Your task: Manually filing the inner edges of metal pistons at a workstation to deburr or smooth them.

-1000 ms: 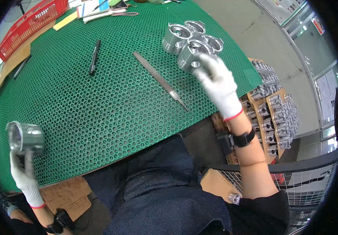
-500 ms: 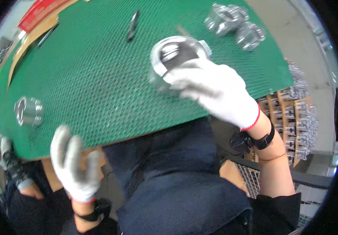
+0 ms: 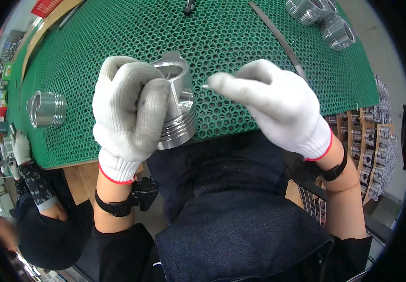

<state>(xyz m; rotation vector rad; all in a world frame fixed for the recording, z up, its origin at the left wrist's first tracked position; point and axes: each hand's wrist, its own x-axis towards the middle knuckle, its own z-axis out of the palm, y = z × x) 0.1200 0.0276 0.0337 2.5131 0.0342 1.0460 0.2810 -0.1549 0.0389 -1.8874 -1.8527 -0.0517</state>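
Note:
My left hand (image 3: 127, 105), in a white knit glove, is closed around the side of a silver metal piston (image 3: 180, 129). The piston's ringed end points toward me and its hollow end faces away, over the near edge of the green mat (image 3: 231, 56). Just right of it is my gloved right hand (image 3: 278, 101), with thumb and forefinger pinched together and apart from the piston. A tiny light tip shows at those fingertips, too small to name. The left fingers hide part of the piston's side.
Several pistons (image 3: 338, 33) stand together at the far right, and another piston (image 3: 47, 109) is at the left. A flat metal strip (image 3: 278, 37) and a black pen-like tool (image 3: 189, 7) lie beyond my hands. Stacked pistons (image 3: 370, 150) fill dividers at right. A co-worker's sleeve (image 3: 38, 185) is at left.
My left hand has come up from the table's near edge and taken hold of the piston. The right hand has let go of it and moved right, fingers now pinched.

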